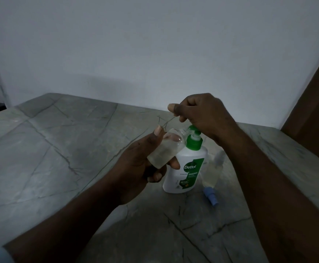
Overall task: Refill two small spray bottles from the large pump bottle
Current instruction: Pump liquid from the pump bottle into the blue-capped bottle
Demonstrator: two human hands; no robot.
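My left hand [139, 168] grips a small clear spray bottle [164, 150] that has no cap. The bottle is tilted, with its open neck up against the green nozzle of the large white Dettol pump bottle [185, 168]. My right hand [202, 114] hovers over the green pump head [193, 130], its heel just above it. Thumb and forefinger are pinched together, and what looks like a thin spray tube [169, 121] hangs from them. A second small bottle [211, 173] with pale liquid stands right of the pump bottle, partly behind my right forearm.
A blue spray head [211, 197] lies on the grey marble counter [60, 149] in front of the second bottle. A white wall runs behind the counter. A brown wooden panel [314, 101] rises at the right.
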